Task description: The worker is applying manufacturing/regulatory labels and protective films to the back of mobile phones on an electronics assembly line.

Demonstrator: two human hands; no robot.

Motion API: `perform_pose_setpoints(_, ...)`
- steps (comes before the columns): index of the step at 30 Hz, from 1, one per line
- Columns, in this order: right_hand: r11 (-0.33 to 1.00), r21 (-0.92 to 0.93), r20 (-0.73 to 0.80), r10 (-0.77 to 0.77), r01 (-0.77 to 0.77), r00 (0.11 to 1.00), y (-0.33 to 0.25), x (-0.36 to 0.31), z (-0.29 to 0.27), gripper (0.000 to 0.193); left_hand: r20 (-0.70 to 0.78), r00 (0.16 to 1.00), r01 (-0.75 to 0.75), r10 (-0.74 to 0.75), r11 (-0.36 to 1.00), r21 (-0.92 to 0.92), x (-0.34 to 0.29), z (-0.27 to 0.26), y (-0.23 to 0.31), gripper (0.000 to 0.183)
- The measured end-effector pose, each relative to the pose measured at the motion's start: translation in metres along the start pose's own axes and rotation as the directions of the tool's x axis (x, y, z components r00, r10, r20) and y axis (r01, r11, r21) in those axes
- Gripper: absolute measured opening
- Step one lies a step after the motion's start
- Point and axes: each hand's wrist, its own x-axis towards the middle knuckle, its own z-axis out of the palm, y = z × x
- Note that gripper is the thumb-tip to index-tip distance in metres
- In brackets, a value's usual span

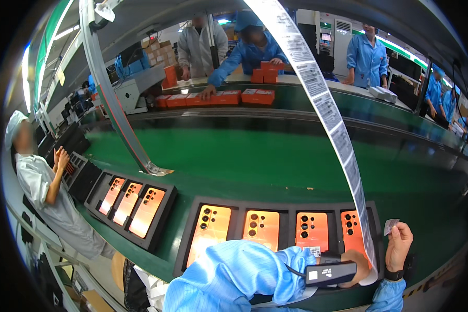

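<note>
My right hand pinches a small printed label between thumb and fingertip, beside the tray's right end. Across the tray reaches my left arm in a blue sleeve; my left hand is at the lower end of a long strip of printed labels. A black box-shaped device with a cable covers part of that hand, and its fingers are mostly hidden. Orange phones lie backs up in a black foam tray, among them a phone just beyond my left forearm and a phone partly behind the strip.
Another black tray with three orange phones stands to the left. A metal post rises from the green bench. Across it, a person in blue touches orange boxes. More people stand around, one at the far left.
</note>
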Motion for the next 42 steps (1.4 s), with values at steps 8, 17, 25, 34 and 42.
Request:
perform_pose_setpoints(8,0.976,0.125,0.060,0.173,-0.179,0.983,0.004,-0.013,-0.013,0.009,-0.629,0.749,0.248,-0.206,0.969,-0.022,-0.032,-0.028,-0.046,0.015)
perform_pose_setpoints(17,0.989,-0.069,0.273,0.145,-0.130,0.951,0.007,0.013,0.006,0.012,-0.391,0.643,-0.058,-0.659,0.467,-0.882,-0.047,-0.052,-0.124,0.014)
perform_pose_setpoints(25,0.820,-0.470,0.645,0.067,0.326,0.761,-0.007,0.013,0.004,0.007,-0.197,0.629,-0.198,-0.752,0.091,-0.976,-0.040,-0.063,-0.104,0.005)
perform_pose_setpoints(34,0.747,-0.441,0.779,0.045,0.497,0.625,0.004,0.023,-0.006,0.008,-0.199,0.552,-0.267,-0.810,0.054,-0.962,-0.032,-0.063,-0.095,0.009)
perform_pose_setpoints(42,0.716,-0.453,0.811,0.083,0.532,0.579,0.008,0.030,0.000,0.011,-0.199,0.574,-0.214,-0.794,0.088,-0.973,-0.036,-0.065,-0.101,0.010)
